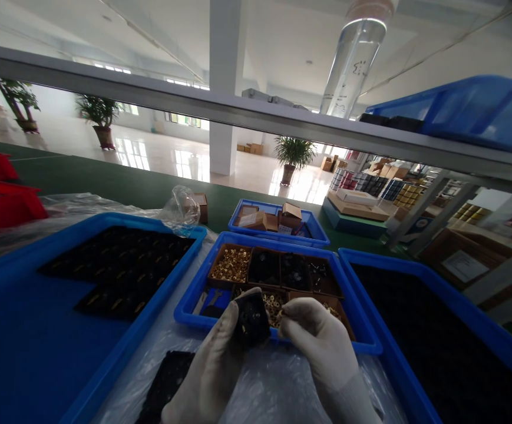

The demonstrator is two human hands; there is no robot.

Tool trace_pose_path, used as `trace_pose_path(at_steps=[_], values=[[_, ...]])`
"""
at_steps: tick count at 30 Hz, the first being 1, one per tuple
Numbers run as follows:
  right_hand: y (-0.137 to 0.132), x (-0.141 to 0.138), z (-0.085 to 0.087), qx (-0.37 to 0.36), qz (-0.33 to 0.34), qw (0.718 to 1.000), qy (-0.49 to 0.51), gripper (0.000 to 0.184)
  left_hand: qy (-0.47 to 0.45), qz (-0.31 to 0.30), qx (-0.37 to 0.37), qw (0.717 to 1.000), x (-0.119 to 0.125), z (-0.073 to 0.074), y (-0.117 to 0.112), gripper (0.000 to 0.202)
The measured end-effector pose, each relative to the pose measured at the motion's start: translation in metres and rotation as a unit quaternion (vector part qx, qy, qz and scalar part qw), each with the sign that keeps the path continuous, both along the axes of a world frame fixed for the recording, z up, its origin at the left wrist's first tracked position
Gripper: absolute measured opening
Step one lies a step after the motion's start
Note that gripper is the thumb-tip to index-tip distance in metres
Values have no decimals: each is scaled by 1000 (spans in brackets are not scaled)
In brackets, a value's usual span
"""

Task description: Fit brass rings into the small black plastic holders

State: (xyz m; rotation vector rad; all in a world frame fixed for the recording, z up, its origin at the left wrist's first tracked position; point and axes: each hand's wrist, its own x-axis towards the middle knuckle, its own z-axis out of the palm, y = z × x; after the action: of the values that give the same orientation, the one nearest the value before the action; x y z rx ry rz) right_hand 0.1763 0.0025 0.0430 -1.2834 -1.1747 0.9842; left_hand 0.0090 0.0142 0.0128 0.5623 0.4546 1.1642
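My left hand (214, 365), in a pale glove, is closed on a black square plastic part (252, 321) that it holds up in front of the parts tray. My right hand (320, 341), gloved too, pinches with thumb and forefinger just right of that part; a small brass-coloured piece seems to show at the fingertips, too small to name. Behind both hands stands a blue tray (194, 321) with boxes of small brass parts (233, 263), black parts (264, 268) and screws (320, 269). Another black part (169, 377) lies on the plastic sheet, partly behind my left wrist.
A large blue tray (21, 330) at left holds rows of black parts (118, 265). At right, another blue tray (415, 271) holds dark contents. Behind are a small blue tray with cartons (277, 238) and red bins (8, 206). A shelf beam (185, 100) crosses above.
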Motion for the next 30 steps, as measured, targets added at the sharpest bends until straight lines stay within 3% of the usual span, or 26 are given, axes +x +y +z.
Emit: trace_pose_path(at_steps=[4, 8, 13, 17, 23, 30], values=[[-17, -6, -1, 51, -13, 996, -65, 6, -79, -60, 1, 995, 0, -13, 0, 53], [-21, -13, 0, 32, 17, 993, -112, 8, -5, -54, 37, 998, -5, -18, -3, 52], [-23, -23, 2, 0, 4, 995, -99, 13, 87, -62, 82, 991, -11, -19, -7, 50], [-24, -25, 2, -7, -2, 996, -92, 15, 125, -69, 105, 984, -12, -15, -7, 51], [-22, -18, -7, -16, 32, 994, -102, 11, 202, -42, 109, 972, -12, 6, -12, 51], [-22, -16, -10, -18, 43, 995, -85, 10, 172, -44, 105, 978, -10, 1, -13, 49]])
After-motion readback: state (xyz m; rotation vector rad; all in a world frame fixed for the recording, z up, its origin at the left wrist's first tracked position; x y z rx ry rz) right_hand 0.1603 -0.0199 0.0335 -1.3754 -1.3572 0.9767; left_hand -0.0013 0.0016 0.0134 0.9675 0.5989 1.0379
